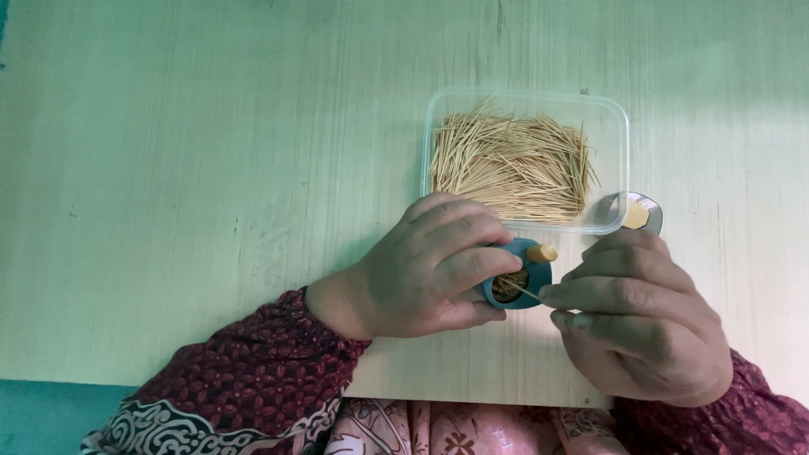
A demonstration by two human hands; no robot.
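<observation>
While the small blue holder is gripped in the left hand, a single toothpick is pinched between the thumb and first finger of the right hand. Both hands are closed on something: the left is wrapped tight around the round blue holder, and the right is pressed together on the thin stick. The holder is tipped on its side, so its open mouth is turned to the right, toward the right hand. More toothpicks can be seen packed inside it. The held toothpick is laid almost flat, with its long line running from the right fingertips over to the left, and its far tip is seen right at the mouth of the holder. So the holder is found just beside the right hand, on its left, and the right hand is the nearer one to the stick. A small tan cap or knob is seen at the top edge of the holder. Just behind the hands, a clear plastic box is set on the counter, and a big pile of loose toothpicks is kept in it. A small round lid is seen beside the box, near its right corner. The counter is pale wood with fine lines. Patterned dark red sleeves are worn on both arms.
</observation>
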